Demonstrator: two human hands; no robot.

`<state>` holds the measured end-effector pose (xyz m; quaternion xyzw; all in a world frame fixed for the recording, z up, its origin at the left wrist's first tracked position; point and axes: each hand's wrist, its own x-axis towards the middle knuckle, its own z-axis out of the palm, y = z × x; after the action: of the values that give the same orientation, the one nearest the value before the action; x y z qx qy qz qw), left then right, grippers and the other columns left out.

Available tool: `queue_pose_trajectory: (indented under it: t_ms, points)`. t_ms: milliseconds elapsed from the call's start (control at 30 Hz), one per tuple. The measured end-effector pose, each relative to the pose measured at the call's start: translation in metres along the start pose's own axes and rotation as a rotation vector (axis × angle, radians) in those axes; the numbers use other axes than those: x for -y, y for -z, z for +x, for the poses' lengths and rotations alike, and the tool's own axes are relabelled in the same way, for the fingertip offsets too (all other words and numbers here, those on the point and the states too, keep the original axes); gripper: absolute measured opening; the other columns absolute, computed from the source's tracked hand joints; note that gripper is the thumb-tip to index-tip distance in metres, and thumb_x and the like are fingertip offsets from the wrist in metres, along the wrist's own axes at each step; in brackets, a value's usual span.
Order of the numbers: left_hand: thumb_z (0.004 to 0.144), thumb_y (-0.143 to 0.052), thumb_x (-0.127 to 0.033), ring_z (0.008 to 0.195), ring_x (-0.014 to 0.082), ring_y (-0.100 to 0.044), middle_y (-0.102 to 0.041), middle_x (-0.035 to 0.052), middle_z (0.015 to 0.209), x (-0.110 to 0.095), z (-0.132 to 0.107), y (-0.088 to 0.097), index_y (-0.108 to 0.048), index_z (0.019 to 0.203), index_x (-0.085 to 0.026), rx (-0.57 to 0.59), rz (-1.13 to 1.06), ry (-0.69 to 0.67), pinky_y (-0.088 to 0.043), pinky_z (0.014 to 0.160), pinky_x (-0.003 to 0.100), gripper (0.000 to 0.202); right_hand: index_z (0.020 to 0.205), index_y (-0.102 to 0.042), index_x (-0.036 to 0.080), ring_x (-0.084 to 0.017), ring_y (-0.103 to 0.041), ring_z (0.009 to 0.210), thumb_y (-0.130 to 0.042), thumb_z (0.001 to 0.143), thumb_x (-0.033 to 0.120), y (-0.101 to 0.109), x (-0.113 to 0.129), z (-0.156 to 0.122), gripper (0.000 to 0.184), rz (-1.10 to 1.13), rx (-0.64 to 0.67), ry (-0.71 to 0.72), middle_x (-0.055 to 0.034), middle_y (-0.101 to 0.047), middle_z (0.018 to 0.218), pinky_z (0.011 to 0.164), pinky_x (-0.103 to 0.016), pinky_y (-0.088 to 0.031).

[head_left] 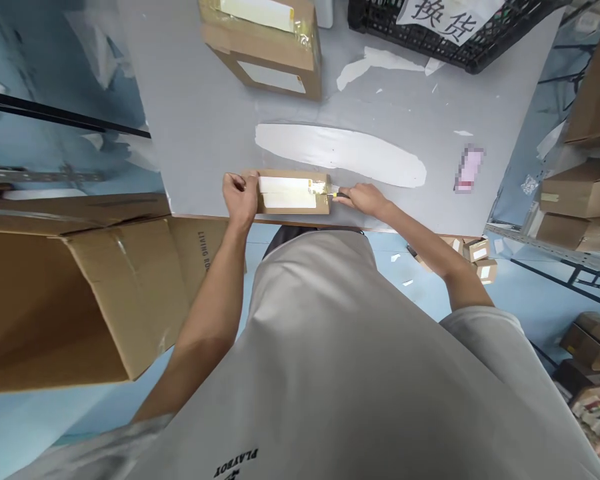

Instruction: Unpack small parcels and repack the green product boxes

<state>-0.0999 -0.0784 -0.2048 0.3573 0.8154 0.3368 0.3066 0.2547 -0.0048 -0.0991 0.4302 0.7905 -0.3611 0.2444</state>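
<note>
A small cardboard box (294, 207) with white labels and clear tape lies along the table's near edge. My left hand (241, 196) is closed on its left end, fingers curled at the corner. My right hand (364, 199) is wrapped round a small cutter (341, 195) with a black and yellow handle. The cutter's thin tip points left and meets the taped right end of the box. Whether the tip is in the cardboard or only on the tape, I cannot tell.
On the grey table (195, 133) lie a long white paper strip (340, 152) and a pink item (470, 167), blurred out. Farther back stand a larger taped carton (275, 57) and a black crate (430, 40). A big open carton (130, 287) stands at the left.
</note>
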Motion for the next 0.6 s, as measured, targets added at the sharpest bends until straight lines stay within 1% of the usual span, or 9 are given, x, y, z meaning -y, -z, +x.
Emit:
queue_pose_trajectory:
  t_ms: [67,100,167,267,333,433,533,600]
  points:
    - [0.102,-0.082,-0.066,0.089,0.0227,-0.058,-0.045,-0.0033,0.085,-0.003,-0.002,-0.009,-0.037,0.089,-0.032,-0.086,0.041,0.017,-0.062,0.107,0.046,0.058,0.158,-0.079,0.021,-0.040,-0.084,0.128,-0.044,0.127,0.071,-0.009,-0.001,0.000,0.069,0.029,-0.018,-0.019,-0.0228,-0.090,0.137,0.097,-0.038,-0.054]
    - [0.104,-0.080,-0.068,0.091,0.0240,-0.060,-0.046,-0.0034,0.085,-0.005,-0.003,-0.012,-0.038,0.089,-0.032,-0.106,0.060,0.036,-0.062,0.109,0.048,0.057,0.157,-0.079,0.021,-0.039,-0.083,0.128,-0.043,0.127,0.071,-0.014,-0.001,0.000,0.069,0.042,-0.027,-0.030,-0.0224,-0.089,0.138,0.097,-0.037,-0.053]
    - [0.108,-0.077,-0.067,0.096,0.0253,-0.063,-0.050,-0.0027,0.087,-0.010,-0.008,-0.014,-0.040,0.091,-0.032,-0.112,0.102,0.077,-0.061,0.112,0.048,0.054,0.156,-0.079,0.021,-0.038,-0.083,0.127,-0.040,0.128,0.070,-0.023,0.001,-0.001,0.068,0.065,-0.041,-0.052,-0.0209,-0.090,0.138,0.095,-0.035,-0.052]
    - [0.113,-0.075,-0.060,0.101,0.0257,-0.066,-0.055,-0.0006,0.092,-0.019,-0.013,-0.010,-0.042,0.093,-0.031,-0.064,0.147,0.115,-0.061,0.113,0.044,0.049,0.157,-0.079,0.022,-0.038,-0.083,0.123,-0.040,0.130,0.065,-0.032,0.002,-0.001,0.063,0.099,-0.057,-0.074,-0.0181,-0.091,0.136,0.092,-0.034,-0.050]
    - [0.113,-0.077,-0.060,0.103,0.0257,-0.066,-0.056,0.0001,0.093,-0.026,-0.016,-0.006,-0.043,0.093,-0.030,-0.036,0.147,0.119,-0.061,0.111,0.041,0.049,0.157,-0.079,0.023,-0.037,-0.083,0.122,-0.043,0.131,0.062,-0.033,-0.001,0.001,0.060,0.099,-0.060,-0.070,-0.0172,-0.091,0.135,0.089,-0.034,-0.048]
    - [0.110,-0.078,-0.064,0.101,0.0259,-0.066,-0.055,-0.0003,0.091,-0.033,-0.018,-0.004,-0.045,0.093,-0.030,-0.031,0.148,0.103,-0.062,0.110,0.040,0.051,0.153,-0.082,0.023,-0.036,-0.082,0.119,-0.050,0.129,0.064,-0.028,-0.008,0.002,0.058,0.050,-0.066,-0.055,-0.0171,-0.091,0.132,0.085,-0.034,-0.043]
    - [0.109,-0.079,-0.065,0.100,0.0260,-0.066,-0.056,-0.0003,0.090,-0.032,-0.017,-0.004,-0.046,0.093,-0.030,-0.032,0.138,0.096,-0.062,0.109,0.041,0.051,0.141,-0.088,0.022,-0.036,-0.082,0.112,-0.059,0.124,0.069,-0.022,-0.011,-0.002,0.058,0.002,-0.090,-0.069,-0.0178,-0.092,0.124,0.081,-0.035,-0.039]
    - [0.108,-0.080,-0.064,0.099,0.0257,-0.066,-0.057,0.0000,0.090,-0.028,-0.014,-0.001,-0.046,0.093,-0.030,-0.015,0.117,0.101,-0.061,0.109,0.041,0.050,0.131,-0.090,0.021,-0.035,-0.081,0.107,-0.060,0.122,0.074,-0.023,-0.006,-0.005,0.062,0.011,-0.127,-0.077,-0.0181,-0.092,0.119,0.079,-0.035,-0.037]
